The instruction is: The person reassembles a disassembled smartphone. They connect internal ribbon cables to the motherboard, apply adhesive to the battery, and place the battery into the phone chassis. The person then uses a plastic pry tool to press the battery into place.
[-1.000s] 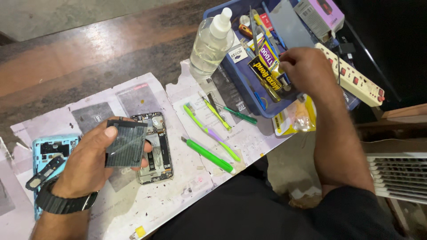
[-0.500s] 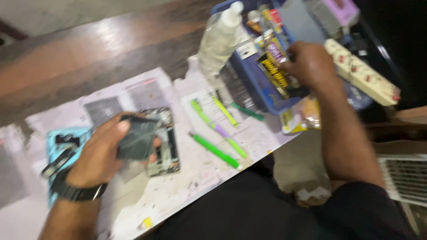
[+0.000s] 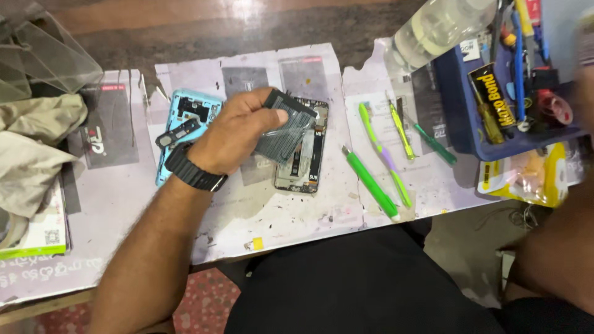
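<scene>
My left hand, with a black watch on its wrist, grips a dark flat phone battery. It holds the battery tilted just above an opened phone that lies on the white paper sheet. A light blue phone back cover lies to the left of that hand. My right hand is only a blur at the far right edge, over the blue tool tray. Its fingers cannot be made out.
Several green and yellow tools lie right of the phone. A clear bottle stands by the tray, and a yellow packet lies below it. A cloth and a clear plastic box sit at the left.
The view has swung left and closer. My left hand still holds the battery over the phone. My right hand has slid to the frame's right edge.
</scene>
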